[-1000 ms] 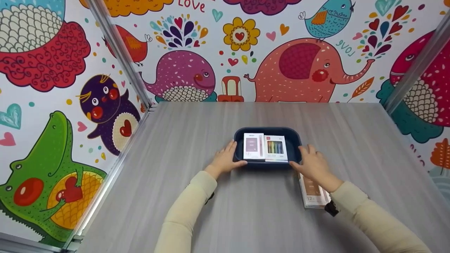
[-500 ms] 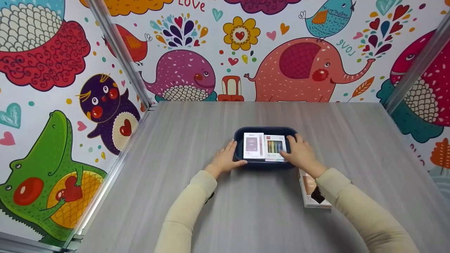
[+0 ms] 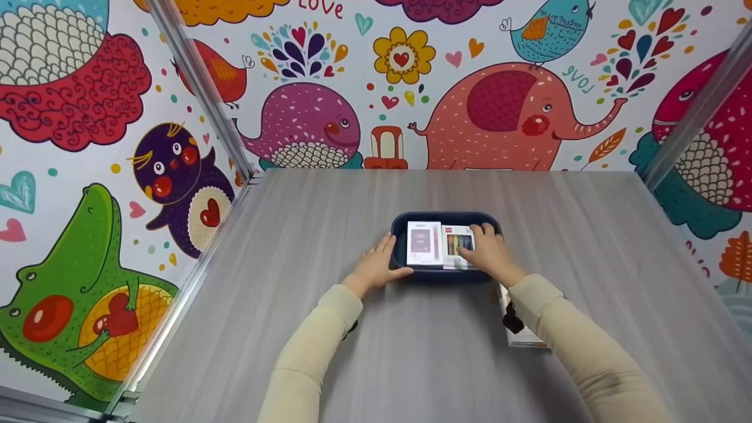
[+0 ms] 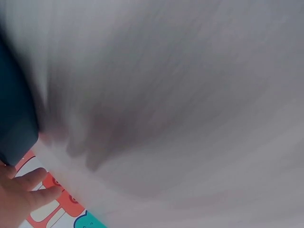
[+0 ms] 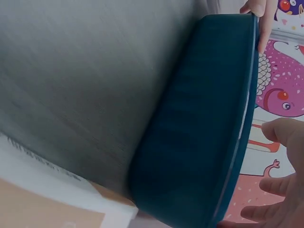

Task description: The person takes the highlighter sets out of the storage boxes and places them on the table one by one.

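A dark blue plastic basket (image 3: 446,275) lies on the table, holding two flat white boxes. The left one is a box with a pink-purple panel (image 3: 420,241); the right one is a crayon box (image 3: 451,245) with a window showing coloured sticks. My left hand (image 3: 373,265) rests at the basket's left end, thumb along the front corner and fingers nearly straight. Over the crayon box's right part lies my right hand (image 3: 489,249), covering some of it. In the right wrist view its fingers (image 5: 275,185) are spread above the basket rim; contact with the box cannot be made out.
More white boxes (image 3: 524,338), apparently stacked, lie right of the basket, partly under my right sleeve. Grey wood-grain table (image 3: 317,217) surrounds everything. Patterned walls (image 3: 482,35) and metal posts (image 3: 202,88) border the table at the back and sides.
My right hand has moved left from the basket's right rim to over the crayon box, its forearm following. The left hand, basket and loose boxes have stayed put.
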`<state>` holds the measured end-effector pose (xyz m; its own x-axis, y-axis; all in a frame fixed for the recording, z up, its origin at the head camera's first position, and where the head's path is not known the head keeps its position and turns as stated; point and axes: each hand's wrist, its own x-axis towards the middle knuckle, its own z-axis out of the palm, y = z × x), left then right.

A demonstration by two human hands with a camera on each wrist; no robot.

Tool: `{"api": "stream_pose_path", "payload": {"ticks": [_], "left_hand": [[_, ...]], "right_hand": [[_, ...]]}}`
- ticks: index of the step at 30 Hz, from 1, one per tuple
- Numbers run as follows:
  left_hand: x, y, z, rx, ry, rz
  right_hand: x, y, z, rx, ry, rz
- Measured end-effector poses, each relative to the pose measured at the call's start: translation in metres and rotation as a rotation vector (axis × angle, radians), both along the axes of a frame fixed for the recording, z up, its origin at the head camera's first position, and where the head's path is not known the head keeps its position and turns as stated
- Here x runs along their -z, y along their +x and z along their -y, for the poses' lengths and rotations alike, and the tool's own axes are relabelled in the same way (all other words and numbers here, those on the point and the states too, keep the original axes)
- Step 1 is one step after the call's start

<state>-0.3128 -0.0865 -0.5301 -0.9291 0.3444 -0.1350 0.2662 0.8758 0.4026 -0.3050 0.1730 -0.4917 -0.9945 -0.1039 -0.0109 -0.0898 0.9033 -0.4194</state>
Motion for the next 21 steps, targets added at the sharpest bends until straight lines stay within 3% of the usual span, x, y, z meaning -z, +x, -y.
{"api": "stream_pose_path", "payload": {"ticks": [21], "left_hand": [[0.002,-0.001,0.0,0.004,0.0,0.01]], "right_hand": [[0.016,-0.012,0.016,0.091,-0.055,0.142]]}}
